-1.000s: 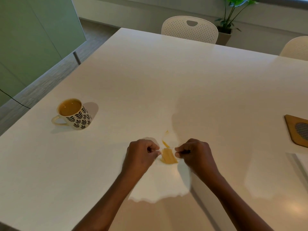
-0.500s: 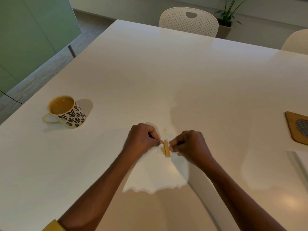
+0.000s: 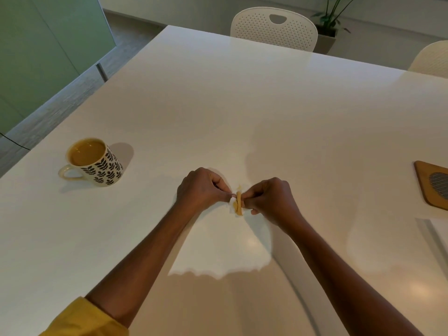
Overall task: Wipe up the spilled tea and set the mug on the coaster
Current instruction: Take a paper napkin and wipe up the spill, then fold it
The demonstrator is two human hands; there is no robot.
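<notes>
A white paper towel [image 3: 223,248] lies on the white table [image 3: 242,105] in front of me. My left hand [image 3: 201,187] and my right hand [image 3: 269,200] pinch its far edge, bunched between them into a tea-stained yellow fold [image 3: 238,203]. A faint tea mark [image 3: 238,187] shows on the table just beyond the fold. A cream mug [image 3: 97,163] with black leaf print stands upright at the left, full of tea, handle pointing left. A wooden coaster [image 3: 431,185] with a grey centre lies at the right edge, partly cut off.
Two white chairs stand behind the far table edge, one perforated [image 3: 274,29], one at the right [image 3: 431,59]. A potted plant [image 3: 329,25] is beyond them. Green cabinets [image 3: 36,57] line the left side past the table edge.
My hands have drawn closer together, gathering the stained part of the towel into a narrow fold. The mug and coaster have stayed in place on the table.
</notes>
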